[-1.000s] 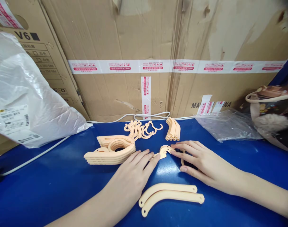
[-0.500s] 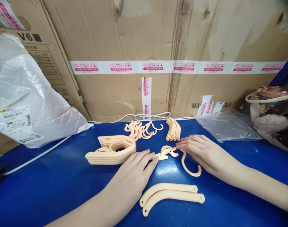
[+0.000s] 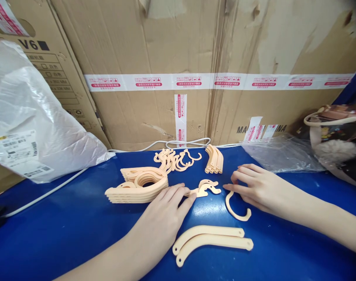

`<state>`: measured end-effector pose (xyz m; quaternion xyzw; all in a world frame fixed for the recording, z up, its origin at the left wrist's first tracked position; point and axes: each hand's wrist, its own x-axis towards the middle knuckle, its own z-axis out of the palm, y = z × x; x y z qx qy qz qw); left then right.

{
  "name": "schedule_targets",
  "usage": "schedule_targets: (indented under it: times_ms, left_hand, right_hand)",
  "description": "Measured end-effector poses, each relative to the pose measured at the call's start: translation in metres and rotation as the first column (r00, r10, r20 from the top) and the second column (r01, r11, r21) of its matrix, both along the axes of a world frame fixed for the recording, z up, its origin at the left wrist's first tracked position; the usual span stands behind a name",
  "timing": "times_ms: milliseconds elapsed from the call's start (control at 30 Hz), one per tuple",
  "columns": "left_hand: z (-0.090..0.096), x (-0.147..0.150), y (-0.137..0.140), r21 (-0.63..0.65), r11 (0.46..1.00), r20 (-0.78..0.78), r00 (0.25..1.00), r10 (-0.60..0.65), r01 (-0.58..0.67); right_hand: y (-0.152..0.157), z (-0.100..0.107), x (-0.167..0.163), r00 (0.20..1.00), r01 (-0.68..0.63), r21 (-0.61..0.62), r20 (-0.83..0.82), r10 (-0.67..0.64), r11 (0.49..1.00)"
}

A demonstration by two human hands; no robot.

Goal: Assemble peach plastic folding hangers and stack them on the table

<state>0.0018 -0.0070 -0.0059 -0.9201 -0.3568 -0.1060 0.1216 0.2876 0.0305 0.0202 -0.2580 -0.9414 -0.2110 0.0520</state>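
Left hand, fingers close together, and right hand, fingers curled, rest over a glossy blue tabletop. Left of them lies a stack of curved cream plastic frames, seemingly joined up. Unjoined: two long bent cream plastic arms, near; a bundle of curved cream plastic strips and a heap of cream plastic hooks, far. Left thumb and fingertips hold a small forked cream plastic piece; right fingertips meet one loose cream plastic hook, whether pinching I cannot tell.

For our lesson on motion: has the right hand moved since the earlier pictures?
Yes: the right hand has shifted rightward, farther from the vertical tape strip.
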Motion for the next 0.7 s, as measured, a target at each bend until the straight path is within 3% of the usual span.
schedule_targets:
  times_ms: [233,467,567,700]
  left_hand:
    - [0.0,0.0,0.0,0.031,0.999,0.008,1.0,-0.017,0.017]
    - [-0.004,-0.001,0.0,0.093,0.995,0.028,0.999,-0.038,0.035]
    - [-0.003,0.0,0.0,0.107,0.993,0.05,0.998,-0.049,0.043]
    - [0.011,0.001,-0.002,0.207,0.976,0.095,0.991,-0.09,0.069]
  right_hand:
    - [-0.004,-0.001,-0.003,0.999,0.026,0.017,0.019,-0.027,1.0]
    - [-0.008,0.001,-0.007,0.96,-0.003,-0.239,-0.273,-0.064,0.971]
    - [-0.011,0.001,-0.009,0.897,-0.02,-0.433,-0.406,-0.175,0.901]
    - [-0.014,-0.002,-0.015,0.769,-0.129,-0.673,-0.532,-0.356,0.729]
